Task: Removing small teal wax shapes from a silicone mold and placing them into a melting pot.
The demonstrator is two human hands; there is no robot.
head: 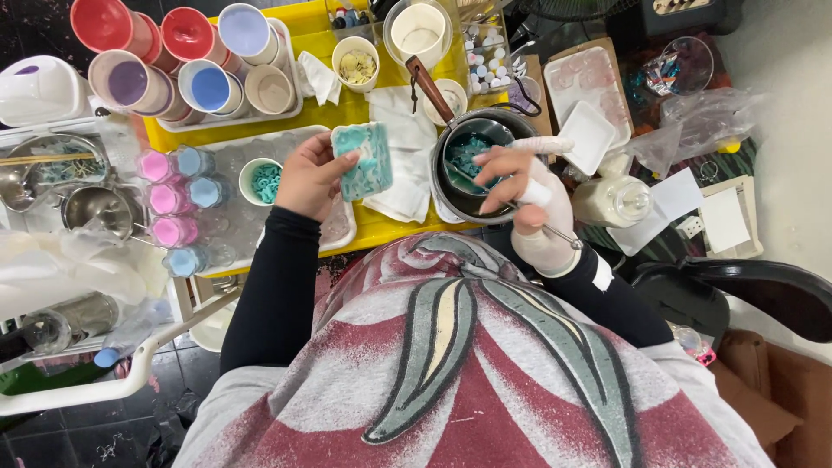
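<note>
While gripped, teal block [362, 161] between fingers [334, 165].

Teal-and-white block [363, 160]: waxy, matt, bumpy raised pattern on its face. Saucepan [475, 165]: polished metal, glossy inside, brown wood-look handle. Right hand [530, 204]: thin whitish glove, smooth and slightly shiny; left hand [310, 178] bare, black cloth sleeve. Desk [347, 111]: glossy yellow surface. Paper towels [400, 143]: white, soft, crumpled. Cups [160, 61]: smooth plastic, coloured insides. Tray [227, 208]: clear, shiny plastic. Small pots [91, 208] at left: brushed metal.
</note>
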